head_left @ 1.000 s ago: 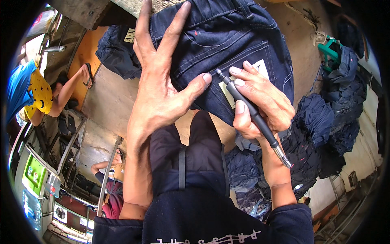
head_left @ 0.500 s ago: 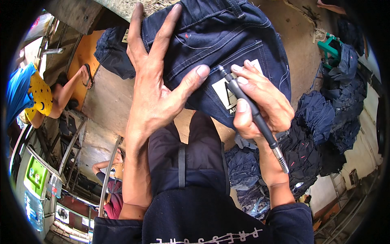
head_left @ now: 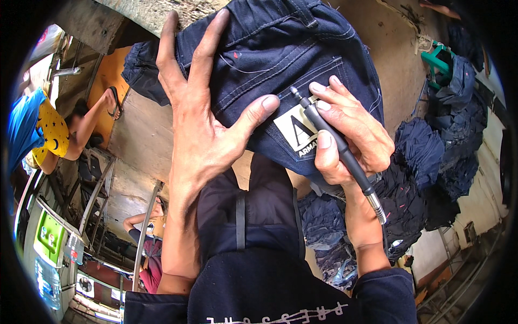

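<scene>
A dark blue denim garment point(head_left: 270, 59) with a waistband, belt loop and stitched pocket lies under both my hands. My left hand point(head_left: 208, 119) is spread on the cloth, fingers wide and thumb pointing at the pocket. In my right hand point(head_left: 356, 129) is a black pen-shaped rotary tool point(head_left: 345, 156), gripped like a pencil. Its metal tip hovers at or just over the pocket; whether it touches I cannot tell. A cream printed patch point(head_left: 295, 129) sits on the pocket, partly covered by my right fingers and the tool.
Dark garments lie heaped on the right point(head_left: 421, 151), beside a green plastic stool point(head_left: 438, 60). A wooden block or board edge point(head_left: 156, 16) is beyond the denim. People sit at the left, one in yellow shorts point(head_left: 54, 127). A metal rail point(head_left: 144, 232) stands lower left.
The denim and my left hand have shifted slightly left. More of the patch shows now. The rotary tool stays in my right hand, its tip almost at the same place.
</scene>
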